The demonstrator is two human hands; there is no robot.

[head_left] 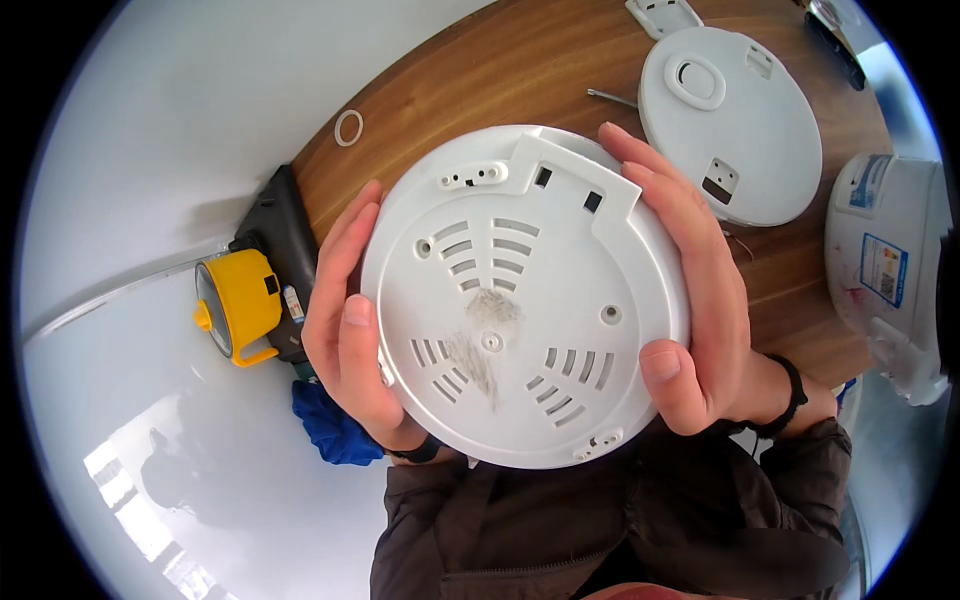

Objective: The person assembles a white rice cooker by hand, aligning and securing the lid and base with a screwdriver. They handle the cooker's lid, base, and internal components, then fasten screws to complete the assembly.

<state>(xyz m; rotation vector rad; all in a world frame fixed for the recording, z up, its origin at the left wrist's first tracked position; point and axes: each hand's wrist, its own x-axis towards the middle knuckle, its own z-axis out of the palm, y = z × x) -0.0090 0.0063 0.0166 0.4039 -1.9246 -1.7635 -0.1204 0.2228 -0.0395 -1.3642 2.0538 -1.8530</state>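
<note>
Between both hands I hold a round white plastic bottom cover (520,360), which looks like a rice cooker's, its vented face toward me. It has groups of slots, screw holes, dark scuff marks round the middle and a raised edge section with two square openings. My left hand (350,320) grips the left rim, thumb on the near side. My right hand (690,290) grips the right rim in the same way; the fingers' undersides are hidden. Past my right fingers, a round white lid (770,130) with an oval vent piece lies on the wooden table (480,70).
A white appliance body (885,260) with labels stands at the right. Beyond the cover lie a white ring (349,128) and a thin metal rod (612,98). To the left are a yellow pot (250,300), a black case (280,230) and blue cloth (335,425).
</note>
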